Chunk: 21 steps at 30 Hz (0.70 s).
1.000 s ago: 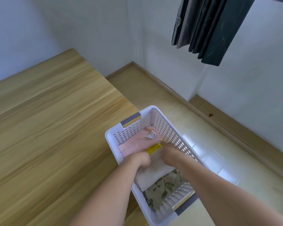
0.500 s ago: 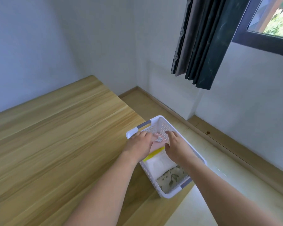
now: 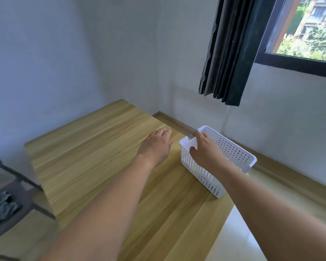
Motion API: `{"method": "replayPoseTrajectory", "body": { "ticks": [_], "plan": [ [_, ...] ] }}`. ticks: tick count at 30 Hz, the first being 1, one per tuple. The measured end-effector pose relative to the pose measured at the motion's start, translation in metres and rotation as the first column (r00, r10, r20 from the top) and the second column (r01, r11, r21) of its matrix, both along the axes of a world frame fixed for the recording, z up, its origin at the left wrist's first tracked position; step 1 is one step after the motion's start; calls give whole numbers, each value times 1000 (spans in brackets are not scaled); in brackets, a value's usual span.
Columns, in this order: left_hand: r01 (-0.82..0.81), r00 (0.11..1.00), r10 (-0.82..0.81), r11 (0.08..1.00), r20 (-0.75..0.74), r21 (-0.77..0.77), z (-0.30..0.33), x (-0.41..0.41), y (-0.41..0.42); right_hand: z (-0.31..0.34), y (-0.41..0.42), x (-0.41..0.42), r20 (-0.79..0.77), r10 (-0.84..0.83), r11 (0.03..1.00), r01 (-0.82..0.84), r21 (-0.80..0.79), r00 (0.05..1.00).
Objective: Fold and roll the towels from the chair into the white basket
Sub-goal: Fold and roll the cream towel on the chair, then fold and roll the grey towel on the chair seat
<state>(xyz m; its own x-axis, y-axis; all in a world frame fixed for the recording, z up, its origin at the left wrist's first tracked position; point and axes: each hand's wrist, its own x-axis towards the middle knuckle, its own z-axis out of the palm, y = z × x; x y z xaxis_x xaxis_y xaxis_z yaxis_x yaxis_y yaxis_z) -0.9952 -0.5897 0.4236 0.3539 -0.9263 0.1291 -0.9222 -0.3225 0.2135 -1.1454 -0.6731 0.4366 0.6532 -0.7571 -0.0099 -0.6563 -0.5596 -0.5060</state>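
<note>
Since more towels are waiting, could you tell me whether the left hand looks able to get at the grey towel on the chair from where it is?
Probably yes: the left hand is open and holds nothing, and nothing lies between it and the grey towel on the chair, though it would have to swing back past the table edge.

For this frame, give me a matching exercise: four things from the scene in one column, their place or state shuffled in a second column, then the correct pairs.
Things
1. left hand
2. right hand
3. white basket
4. grey towel

Places or states
A. lies crumpled on the chair seat at the left edge
B. stands at the table edge nearest the window wall
C. over the bare table top, fingers relaxed, holding nothing
D. grips the near rim of the basket

Pairs: 1-C, 2-D, 3-B, 4-A
</note>
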Motion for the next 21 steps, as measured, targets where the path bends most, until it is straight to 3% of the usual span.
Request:
{"method": "replayPoseTrajectory", "body": {
  "ticks": [10,15,21],
  "plan": [
    [-14,999,14,1000,39,-7,20,58,133,13,123,42,-62,-71,997,71,5,996],
    [36,999,-33,996,35,-76,36,111,215,22,214,99,56,-56,998,56,-4,997],
    [-22,999,24,996,22,-85,52,172,297,37,287,152,57,-6,1000,6,-8,998]
  ]
}}
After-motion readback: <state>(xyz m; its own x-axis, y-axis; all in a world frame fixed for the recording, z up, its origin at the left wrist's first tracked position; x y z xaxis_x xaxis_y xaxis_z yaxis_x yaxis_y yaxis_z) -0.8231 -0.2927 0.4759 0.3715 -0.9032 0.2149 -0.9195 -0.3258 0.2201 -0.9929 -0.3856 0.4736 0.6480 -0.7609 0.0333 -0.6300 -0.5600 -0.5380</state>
